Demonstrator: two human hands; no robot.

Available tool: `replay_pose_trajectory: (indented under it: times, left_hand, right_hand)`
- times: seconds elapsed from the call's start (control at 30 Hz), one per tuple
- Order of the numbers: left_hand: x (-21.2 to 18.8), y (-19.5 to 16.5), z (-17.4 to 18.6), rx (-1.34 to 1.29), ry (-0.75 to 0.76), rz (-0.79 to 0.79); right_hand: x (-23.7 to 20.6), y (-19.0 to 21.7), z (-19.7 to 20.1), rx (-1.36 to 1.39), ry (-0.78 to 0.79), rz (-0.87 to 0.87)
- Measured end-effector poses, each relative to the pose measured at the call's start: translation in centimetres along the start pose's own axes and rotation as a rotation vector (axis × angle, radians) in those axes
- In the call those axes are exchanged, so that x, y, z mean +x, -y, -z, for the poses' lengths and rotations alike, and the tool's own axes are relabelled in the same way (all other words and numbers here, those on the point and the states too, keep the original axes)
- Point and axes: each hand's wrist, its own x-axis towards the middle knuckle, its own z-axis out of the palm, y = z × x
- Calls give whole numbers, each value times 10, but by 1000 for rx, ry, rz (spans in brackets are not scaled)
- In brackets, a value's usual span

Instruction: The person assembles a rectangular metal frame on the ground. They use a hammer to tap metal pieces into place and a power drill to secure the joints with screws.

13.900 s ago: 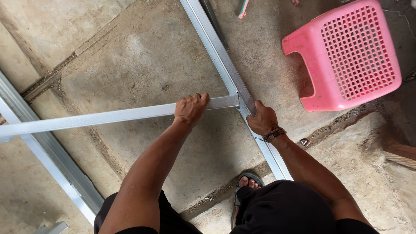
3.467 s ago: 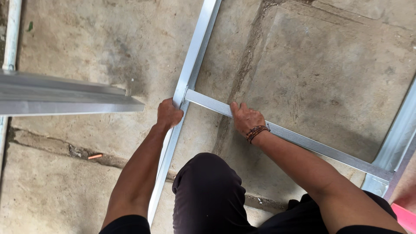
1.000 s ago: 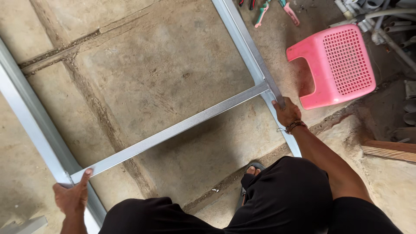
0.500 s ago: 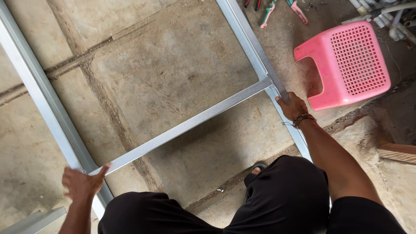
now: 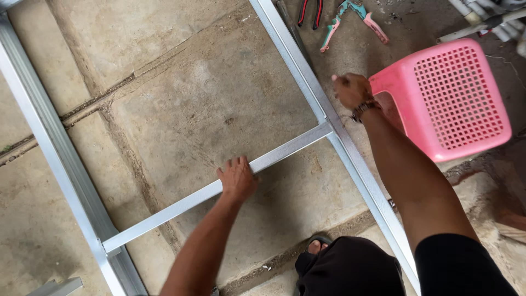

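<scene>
While the left hand [image 5: 237,179] lies palm down with fingers spread on the cross rail [image 5: 219,188], near the middle of its length, the right hand [image 5: 351,89] hangs above the right-hand long rail [image 5: 307,82], curled into a loose fist that holds nothing I can make out; whether it touches the rail cannot be told. The cross rail is a pale metal strip lying flat on the concrete floor [image 5: 208,98], running slantwise from the left-hand long rail [image 5: 49,148] up to its joint with the right-hand one, just below the right wrist, which wears a dark beaded bracelet [image 5: 362,107].

Just beside the right hand, on its outer side, stands a pink plastic stool [image 5: 449,98] with a perforated top, close against the right rail and the forearm. Beyond the rail, at the upper edge, lie red-handled pliers [image 5: 309,12] and a pair of snips with green and pink handles [image 5: 350,22], apart from each other and from the hand. A few pale pipes [image 5: 482,16] lie in the upper right corner. A sandalled foot [image 5: 318,245] shows below the cross rail, between the arms.
</scene>
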Motion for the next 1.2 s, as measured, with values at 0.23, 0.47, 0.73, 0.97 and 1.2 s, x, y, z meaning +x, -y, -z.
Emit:
replay_pose_trajectory:
  times: [0.23, 0.47, 0.73, 0.97, 1.2]
  left_hand:
    - [25, 5, -32, -28, -62, 102]
    - [30, 4, -36, 2, -108, 115]
    - [23, -1, -17, -1, -38, 112]
    - [25, 26, 7, -178, 201, -107]
    - [-36, 243, 62, -278, -173, 176]
  right_hand:
    - [82, 45, -40, -198, 26, 234]
    - [120, 57, -38, -197, 226, -28]
    - [111, 40, -10, 19, 224, -88]
    - [51, -73, 0, 305, 278, 292]
    - [-84, -100, -7, -510, 102, 576]
